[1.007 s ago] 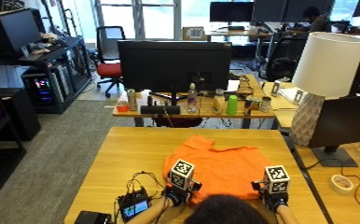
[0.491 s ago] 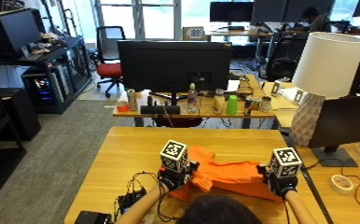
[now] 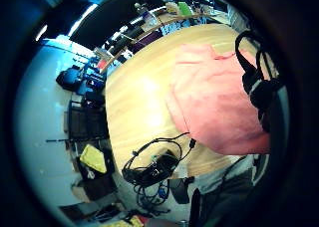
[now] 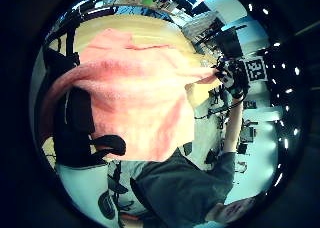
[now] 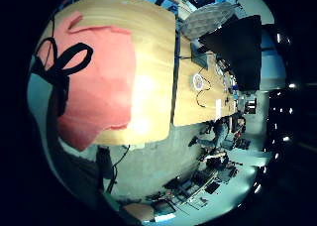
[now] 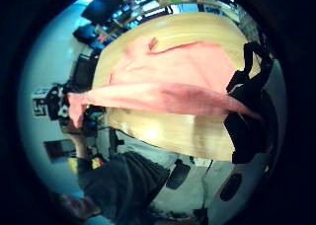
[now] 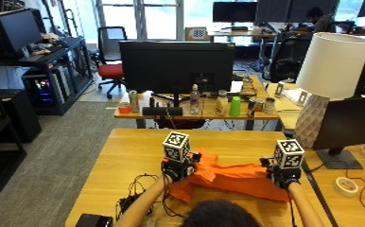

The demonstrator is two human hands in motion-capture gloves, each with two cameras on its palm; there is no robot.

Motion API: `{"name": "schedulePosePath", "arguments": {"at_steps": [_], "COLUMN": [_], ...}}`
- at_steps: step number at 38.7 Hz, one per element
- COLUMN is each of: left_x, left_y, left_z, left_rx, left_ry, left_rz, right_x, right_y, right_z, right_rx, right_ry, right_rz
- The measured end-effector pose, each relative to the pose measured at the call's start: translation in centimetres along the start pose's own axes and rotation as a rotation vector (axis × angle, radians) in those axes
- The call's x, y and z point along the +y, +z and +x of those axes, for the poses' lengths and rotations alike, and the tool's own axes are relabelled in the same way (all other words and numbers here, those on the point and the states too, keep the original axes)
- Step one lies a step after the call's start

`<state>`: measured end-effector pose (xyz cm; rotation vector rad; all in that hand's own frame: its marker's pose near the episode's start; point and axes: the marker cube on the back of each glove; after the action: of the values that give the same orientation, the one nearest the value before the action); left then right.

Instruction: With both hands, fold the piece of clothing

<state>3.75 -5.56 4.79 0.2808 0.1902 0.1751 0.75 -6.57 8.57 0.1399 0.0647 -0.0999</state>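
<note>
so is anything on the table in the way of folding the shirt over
Nothing visible is. Both hands, left and right, grip the orange shirt and hold one edge up over bare table. The cable bundle lies off to the left, apart from the cloth.

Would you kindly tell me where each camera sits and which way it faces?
Outside view: above and behind the head, facing the table; both hands hold up the orange shirt.
Left palm views: facing shirt and table; one shows the right hand.
Right palm views: the same; one shows the left hand.
All share the shirt.
</note>
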Motion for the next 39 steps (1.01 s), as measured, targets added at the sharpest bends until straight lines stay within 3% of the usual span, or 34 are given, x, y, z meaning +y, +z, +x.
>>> {"name": "schedulePosePath", "arguments": {"at_steps": [7,20,33,39], "left_x": [-0.2,-8.0,-9.0,-10.5], "left_y": [-1.9,-3.2,-2.7,-1.8], "left_z": [0.7,-0.9,-1.3,-1.9], "left_rx": [0.03,0.024,0.046,0.022], "left_ry": [-0.001,-0.073,-0.094,-0.157], "left_rz": [-0.015,-0.043,-0.033,-0.026], "right_x": [-1.8,-7.7,-9.9,-11.3], "right_y": [0.1,-2.4,-1.3,-1.0], "right_z": [0.9,1.7,2.2,2.3], "right_rx": [-0.004,-0.002,-0.013,-0.009], "right_ry": [0.017,0.112,0.155,0.179], "right_rz": [-0.052,-0.141,-0.139,-0.138]}}
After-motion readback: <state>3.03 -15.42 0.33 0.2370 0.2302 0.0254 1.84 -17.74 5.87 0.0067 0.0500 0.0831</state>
